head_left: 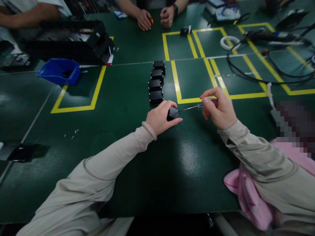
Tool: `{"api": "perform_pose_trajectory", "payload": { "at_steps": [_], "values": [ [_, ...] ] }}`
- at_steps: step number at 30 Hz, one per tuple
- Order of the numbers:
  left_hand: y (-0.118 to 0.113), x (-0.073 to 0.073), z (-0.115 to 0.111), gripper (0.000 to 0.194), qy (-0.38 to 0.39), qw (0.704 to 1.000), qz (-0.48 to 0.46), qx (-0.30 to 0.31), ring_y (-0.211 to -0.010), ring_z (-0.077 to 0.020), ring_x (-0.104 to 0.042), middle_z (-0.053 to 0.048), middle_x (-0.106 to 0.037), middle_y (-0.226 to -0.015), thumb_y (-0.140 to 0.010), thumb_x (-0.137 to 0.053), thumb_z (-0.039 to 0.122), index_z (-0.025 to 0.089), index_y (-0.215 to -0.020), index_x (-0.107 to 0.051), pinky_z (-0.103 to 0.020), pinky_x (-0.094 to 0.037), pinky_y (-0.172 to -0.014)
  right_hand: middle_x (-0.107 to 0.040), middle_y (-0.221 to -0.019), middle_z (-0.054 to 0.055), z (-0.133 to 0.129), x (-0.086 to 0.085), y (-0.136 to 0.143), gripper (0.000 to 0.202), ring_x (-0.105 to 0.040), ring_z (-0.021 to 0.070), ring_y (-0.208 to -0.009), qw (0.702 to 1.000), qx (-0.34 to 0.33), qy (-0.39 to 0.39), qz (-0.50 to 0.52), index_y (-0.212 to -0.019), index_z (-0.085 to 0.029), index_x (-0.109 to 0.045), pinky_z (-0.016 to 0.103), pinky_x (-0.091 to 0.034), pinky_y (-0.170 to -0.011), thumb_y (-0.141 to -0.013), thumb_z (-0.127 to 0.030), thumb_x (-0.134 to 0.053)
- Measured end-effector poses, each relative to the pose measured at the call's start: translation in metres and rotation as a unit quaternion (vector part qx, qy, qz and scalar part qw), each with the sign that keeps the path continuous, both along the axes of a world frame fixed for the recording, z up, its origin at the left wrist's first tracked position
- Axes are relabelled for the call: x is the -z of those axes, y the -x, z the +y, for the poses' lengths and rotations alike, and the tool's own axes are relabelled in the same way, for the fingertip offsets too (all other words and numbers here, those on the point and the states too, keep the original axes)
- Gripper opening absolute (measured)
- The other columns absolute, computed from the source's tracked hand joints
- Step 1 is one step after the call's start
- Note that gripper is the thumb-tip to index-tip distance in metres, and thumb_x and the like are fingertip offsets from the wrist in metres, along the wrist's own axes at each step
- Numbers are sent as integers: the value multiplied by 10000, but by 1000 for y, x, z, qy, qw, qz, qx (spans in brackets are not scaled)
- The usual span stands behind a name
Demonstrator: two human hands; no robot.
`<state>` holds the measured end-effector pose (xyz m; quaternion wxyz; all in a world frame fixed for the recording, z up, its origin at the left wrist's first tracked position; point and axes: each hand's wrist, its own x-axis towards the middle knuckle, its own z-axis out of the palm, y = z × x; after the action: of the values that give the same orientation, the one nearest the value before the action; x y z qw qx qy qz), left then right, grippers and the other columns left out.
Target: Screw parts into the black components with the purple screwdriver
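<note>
My left hand [161,118] is closed round a small black block-shaped part [173,113], keeping it down at the table. Between the fingers of my right hand [219,108] is the handle of a screwdriver [189,108]. Its thin metal shaft points left, and the tip meets the right side of the black part. Just beyond my left hand, several similar black parts [156,95] stand in a row leading away from me, with small shiny bits on their sides.
Several small screws [73,134] lie at left. A blue bin [61,72] sits by a black rack [73,42]. Cables [231,62] and a white tape roll [230,42] are at right. Pink cloth [253,196] lies under my right arm. Across the table rest another person's hands [144,19].
</note>
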<state>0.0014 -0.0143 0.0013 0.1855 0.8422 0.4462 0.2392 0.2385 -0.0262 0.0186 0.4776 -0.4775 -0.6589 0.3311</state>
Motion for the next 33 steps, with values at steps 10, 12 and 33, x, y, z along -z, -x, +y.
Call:
{"api": "perform_pose_trajectory", "payload": {
  "at_steps": [10, 12, 33],
  "values": [
    [1, -1, -1, 522, 5, 1000, 11, 11, -1064, -240, -661, -63, -633, -1172, -898, -704, 474, 251, -1351, -571, -403, -552, -951, -457, -485, -95, -1, -1, 0, 328, -454, 111, -347, 1000, -14, 1, 8, -960, -275, -505, 290, -323, -354, -937, -579, -625],
    [1, -2, -1, 514, 9, 1000, 13, 10, -1076, -245, -659, -64, -636, -1186, -889, -716, 472, 248, -1331, -581, -410, -549, -964, -417, -457, -99, -1, -1, 0, 332, -442, 109, -335, 1000, -11, 11, 6, -920, -268, -512, 285, -323, -344, -945, -586, -608],
    [2, -5, 1, 422, 16, 999, 27, 24, -1040, -232, -652, -36, -629, -1135, -826, -797, 416, 239, -1143, -582, -386, -541, -921, -431, -455, -100, 0, 0, -2, 299, -441, 105, -330, 1000, -14, 5, -5, -944, -269, -520, 281, -317, -345, -953, -552, -616]
  ]
}}
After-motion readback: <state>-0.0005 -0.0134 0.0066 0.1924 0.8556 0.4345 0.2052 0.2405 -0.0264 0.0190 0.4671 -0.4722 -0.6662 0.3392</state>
